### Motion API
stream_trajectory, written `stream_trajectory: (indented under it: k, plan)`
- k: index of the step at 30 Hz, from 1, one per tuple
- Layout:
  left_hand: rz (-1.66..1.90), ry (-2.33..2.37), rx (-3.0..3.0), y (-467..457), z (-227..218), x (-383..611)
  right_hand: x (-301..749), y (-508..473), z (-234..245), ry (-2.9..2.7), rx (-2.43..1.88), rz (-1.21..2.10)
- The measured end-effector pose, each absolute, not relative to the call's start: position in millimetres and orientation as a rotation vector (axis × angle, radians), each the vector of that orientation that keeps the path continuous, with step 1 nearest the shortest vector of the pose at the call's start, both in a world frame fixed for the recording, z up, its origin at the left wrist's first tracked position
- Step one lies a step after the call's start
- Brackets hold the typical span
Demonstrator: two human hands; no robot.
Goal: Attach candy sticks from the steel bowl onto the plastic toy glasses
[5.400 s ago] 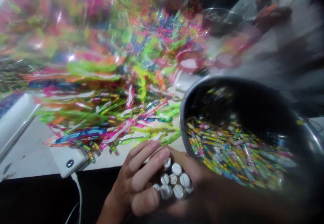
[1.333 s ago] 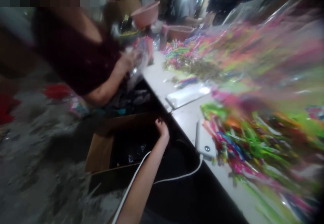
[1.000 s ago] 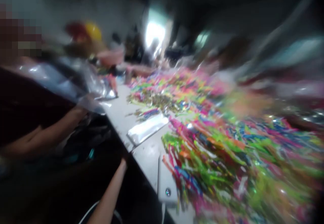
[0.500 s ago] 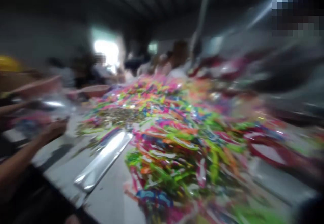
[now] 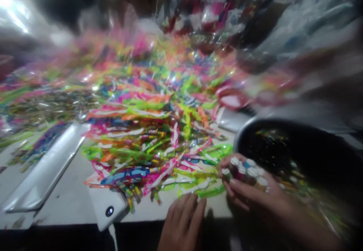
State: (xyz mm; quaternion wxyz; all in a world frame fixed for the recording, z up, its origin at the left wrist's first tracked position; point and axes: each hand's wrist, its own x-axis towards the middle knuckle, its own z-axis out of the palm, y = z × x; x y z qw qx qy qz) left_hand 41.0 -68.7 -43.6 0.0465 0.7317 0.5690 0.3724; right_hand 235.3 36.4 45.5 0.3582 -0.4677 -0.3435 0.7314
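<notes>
My right hand is cupped around a bunch of small tubes with white caps, held just left of a dark metal bowl. My left hand lies at the table's near edge with its fingers stretched forward and holds nothing. Its fingertips are close to the neon plastic-wrapped strips heaped across the white table. The bowl holds several small colourful tubes.
A white power bank with a cable sits at the front edge, left of my left hand. A long clear plastic sleeve lies at the left. Bags and bowls are blurred at the far side.
The view has swung back from the box and the person on the left to the table in front. Both my hands are in view again, the right one holding capped tubes.
</notes>
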Motion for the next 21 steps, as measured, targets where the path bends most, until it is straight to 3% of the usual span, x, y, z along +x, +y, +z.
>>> stream_trajectory:
  k: [5,21]
  plan:
    - [0.772,1.618,2.581,-43.0,-70.8,56.9,245.6,26.0,50.9,-0.997,-1.319,1.779]
    - [0.96,1.619,2.057,-29.9,-94.4,131.3,243.5,33.3,43.1,-1.06,-1.121,1.862]
